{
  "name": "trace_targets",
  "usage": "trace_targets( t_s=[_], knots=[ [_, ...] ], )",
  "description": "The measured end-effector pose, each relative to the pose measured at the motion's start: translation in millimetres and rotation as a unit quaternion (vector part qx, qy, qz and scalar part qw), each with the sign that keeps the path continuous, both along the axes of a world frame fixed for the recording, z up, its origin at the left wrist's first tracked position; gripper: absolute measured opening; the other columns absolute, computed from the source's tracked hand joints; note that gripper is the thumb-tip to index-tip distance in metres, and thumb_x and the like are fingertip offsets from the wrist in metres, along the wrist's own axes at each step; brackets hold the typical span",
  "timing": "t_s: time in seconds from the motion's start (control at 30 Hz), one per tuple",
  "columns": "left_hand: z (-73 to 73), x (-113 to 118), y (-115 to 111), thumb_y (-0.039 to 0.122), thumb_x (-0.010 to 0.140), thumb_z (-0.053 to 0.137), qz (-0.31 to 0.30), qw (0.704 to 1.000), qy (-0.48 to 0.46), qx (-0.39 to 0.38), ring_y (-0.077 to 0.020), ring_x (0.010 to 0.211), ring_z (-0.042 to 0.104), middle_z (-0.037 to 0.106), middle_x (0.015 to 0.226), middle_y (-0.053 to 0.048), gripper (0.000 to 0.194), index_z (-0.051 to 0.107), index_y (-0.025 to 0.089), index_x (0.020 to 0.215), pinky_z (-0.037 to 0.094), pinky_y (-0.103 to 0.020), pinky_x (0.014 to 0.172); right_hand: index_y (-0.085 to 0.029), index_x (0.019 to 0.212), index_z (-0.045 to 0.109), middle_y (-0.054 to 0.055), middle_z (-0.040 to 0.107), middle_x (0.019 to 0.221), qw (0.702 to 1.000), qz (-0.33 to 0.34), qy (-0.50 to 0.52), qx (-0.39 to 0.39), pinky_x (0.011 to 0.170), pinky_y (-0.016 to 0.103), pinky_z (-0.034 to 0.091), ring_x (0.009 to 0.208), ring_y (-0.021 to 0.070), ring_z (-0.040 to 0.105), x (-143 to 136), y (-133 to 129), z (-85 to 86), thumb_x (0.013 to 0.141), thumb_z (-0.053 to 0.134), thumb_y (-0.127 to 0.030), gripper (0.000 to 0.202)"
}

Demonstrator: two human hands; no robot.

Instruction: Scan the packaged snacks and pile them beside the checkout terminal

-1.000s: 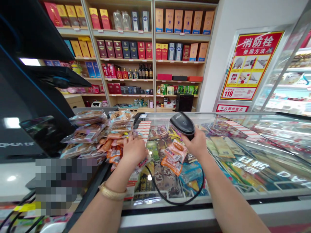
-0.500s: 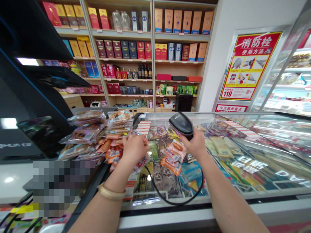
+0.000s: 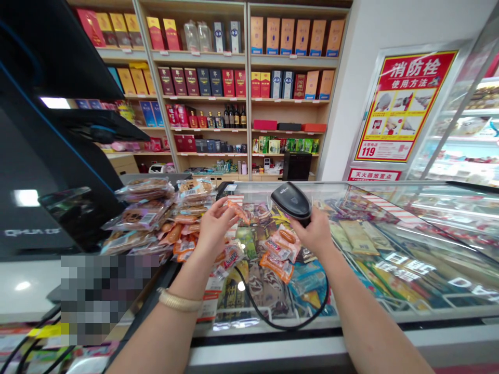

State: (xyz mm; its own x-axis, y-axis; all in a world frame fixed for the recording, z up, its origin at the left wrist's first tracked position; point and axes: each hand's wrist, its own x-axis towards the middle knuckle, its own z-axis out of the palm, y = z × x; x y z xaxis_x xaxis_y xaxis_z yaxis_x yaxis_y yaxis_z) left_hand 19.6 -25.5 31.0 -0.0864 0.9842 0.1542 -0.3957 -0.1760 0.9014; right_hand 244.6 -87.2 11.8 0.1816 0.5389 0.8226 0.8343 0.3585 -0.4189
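Left hand (image 3: 214,226) pinches small orange plastic-wrapped snack (image 3: 239,212) by its end, likely light, slippery, best held there; right hand (image 3: 315,228) wraps black plastic scanner (image 3: 291,200)

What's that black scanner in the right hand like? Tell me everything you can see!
The black scanner looks like smooth, shiny plastic. Its broad, rounded head has a small pale mark on top and points away from the person, toward the left. The right hand grips it above the glass top, hiding the handle. A black cord loops below, but the arm hides whether it joins on.
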Motion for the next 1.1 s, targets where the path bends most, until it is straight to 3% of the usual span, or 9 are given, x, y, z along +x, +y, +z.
trace_targets(
  t_s=[0.17, 0.27, 0.4, 0.63, 0.9, 1.1],
  knots=[
    [8.5, -4.1, 4.5, 0.009, 0.076, 0.061, -0.041, 0.979, -0.159, -0.123, -0.0120, 0.071, 0.067, 0.068, 0.080, -0.003, 0.012, 0.061, 0.018, 0.084, 0.057, -0.026, 0.070, -0.020, 0.075, 0.061, 0.006, 0.067, 0.069, 0.999, 0.047, -0.005, -0.019, 0.058, 0.029, 0.045, 0.061, 0.0204, 0.061, -1.5, -2.1, 0.5, 0.075, 0.057, -0.035, 0.015],
    [11.2, -4.2, 7.2, 0.007, 0.080, 0.057, -0.033, 0.968, -0.189, -0.163, -0.0116, 0.068, 0.066, 0.067, 0.077, -0.005, 0.011, 0.059, 0.017, 0.076, 0.056, -0.022, 0.064, -0.020, 0.079, 0.063, 0.005, 0.068, 0.072, 0.994, 0.096, -0.017, -0.040, 0.061, 0.029, 0.047, 0.065, 0.0200, 0.062, -4.6, -4.5, 2.8, 0.075, 0.056, -0.031, 0.014],
    [8.3, -1.5, 6.2, 0.001, 0.078, 0.059, -0.029, 0.971, -0.197, -0.130, -0.0108, 0.073, 0.066, 0.070, 0.084, -0.006, 0.015, 0.061, 0.015, 0.081, 0.056, -0.020, 0.065, -0.019, 0.083, 0.066, 0.005, 0.070, 0.077, 0.985, 0.141, -0.057, -0.077, 0.065, 0.029, 0.048, 0.068, 0.0197, 0.063, -8.6, -7.1, 5.6, 0.073, 0.057, -0.025, 0.015],
    [-0.4, 0.3, 2.3, 0.002, 0.076, 0.065, -0.012, 0.987, -0.157, -0.031, -0.0121, 0.079, 0.067, 0.073, 0.101, -0.008, 0.021, 0.062, 0.016, 0.090, 0.057, -0.028, 0.077, -0.017, 0.089, 0.067, 0.007, 0.071, 0.086, 0.970, 0.185, -0.091, -0.131, 0.071, 0.030, 0.048, 0.076, 0.0210, 0.065, -12.9, -9.5, 6.7, 0.073, 0.061, -0.022, 0.018],
    [-0.1, 1.4, 1.2, 0.003, 0.076, 0.068, -0.003, 0.990, -0.140, -0.007, -0.0136, 0.087, 0.069, 0.071, 0.110, -0.012, 0.026, 0.061, 0.014, 0.099, 0.055, -0.032, 0.086, -0.018, 0.087, 0.066, 0.006, 0.071, 0.080, 0.961, 0.187, -0.125, -0.159, 0.068, 0.028, 0.046, 0.072, 0.0201, 0.064, -14.7, -10.6, 9.3, 0.071, 0.062, -0.021, 0.017],
    [-1.4, 0.7, 2.0, 0.004, 0.074, 0.070, -0.006, 0.990, -0.140, 0.000, -0.0147, 0.086, 0.069, 0.072, 0.107, -0.011, 0.028, 0.062, 0.014, 0.098, 0.055, -0.033, 0.084, -0.018, 0.088, 0.065, 0.006, 0.070, 0.081, 0.960, 0.187, -0.127, -0.165, 0.068, 0.029, 0.045, 0.073, 0.0205, 0.064, -14.4, -10.7, 7.8, 0.072, 0.060, -0.022, 0.017]
  ],
)
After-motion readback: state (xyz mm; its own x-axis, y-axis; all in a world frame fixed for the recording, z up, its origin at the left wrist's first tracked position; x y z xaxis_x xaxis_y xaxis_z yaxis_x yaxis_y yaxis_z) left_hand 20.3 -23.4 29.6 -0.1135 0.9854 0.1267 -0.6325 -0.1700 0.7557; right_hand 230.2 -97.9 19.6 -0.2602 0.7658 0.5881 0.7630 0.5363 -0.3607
